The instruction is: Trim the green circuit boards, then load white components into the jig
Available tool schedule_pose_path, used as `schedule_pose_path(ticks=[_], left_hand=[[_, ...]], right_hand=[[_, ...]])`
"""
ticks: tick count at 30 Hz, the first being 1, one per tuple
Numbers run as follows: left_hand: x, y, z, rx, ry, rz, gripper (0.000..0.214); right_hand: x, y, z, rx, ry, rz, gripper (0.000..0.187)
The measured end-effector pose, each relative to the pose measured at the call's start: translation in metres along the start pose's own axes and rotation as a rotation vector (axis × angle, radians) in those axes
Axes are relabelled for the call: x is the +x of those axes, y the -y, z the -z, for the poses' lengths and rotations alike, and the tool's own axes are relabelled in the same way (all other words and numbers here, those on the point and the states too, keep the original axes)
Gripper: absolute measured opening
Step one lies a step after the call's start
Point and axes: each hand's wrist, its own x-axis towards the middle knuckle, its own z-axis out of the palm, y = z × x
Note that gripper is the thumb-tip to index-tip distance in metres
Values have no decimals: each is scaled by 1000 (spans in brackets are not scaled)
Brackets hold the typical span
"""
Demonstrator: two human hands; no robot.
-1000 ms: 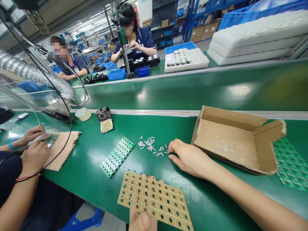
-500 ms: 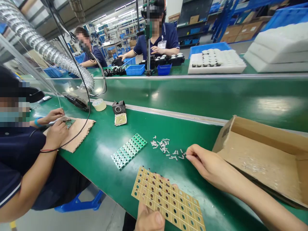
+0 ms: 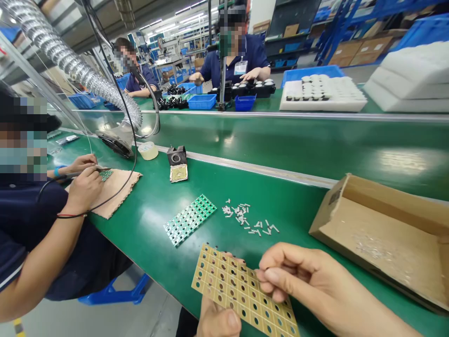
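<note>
My left hand (image 3: 220, 320), thumb on top and fingers underneath, grips a tan circuit board panel (image 3: 239, 296) with rows of round holes, tilted above the green table. My right hand (image 3: 305, 276) is closed in a pinch at the panel's right part; whatever its fingertips hold is too small or hidden to make out. Beyond the panel lies a scattered heap of small pale, pin-like parts (image 3: 241, 216). Left of that heap, a green-and-white circuit board panel (image 3: 190, 220) with dark holes rests flat.
An open cardboard box (image 3: 396, 262) with tiny clear bits stands at right. Farther back are a small black fixture (image 3: 177, 159) and a tape roll (image 3: 148, 150). At left a co-worker's hand (image 3: 86, 187) works over a tan cloth (image 3: 117, 189); a fume duct (image 3: 87, 82) hangs above.
My right hand has come from the heap of small parts back toward me, onto the tan panel. My left hand keeps its grip on the panel. The view has shifted slightly.
</note>
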Motion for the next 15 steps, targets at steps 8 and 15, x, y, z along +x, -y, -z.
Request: schedule_pose_path(ticks=[8, 15], left_hand=[[3, -9, -13, 48, 45, -39, 84], [-6, 2, 4, -47, -90, 79, 81]], right_hand=[[-2, 1, -22, -312, -87, 263, 22], [-3, 3, -17, -542, -177, 409, 20]])
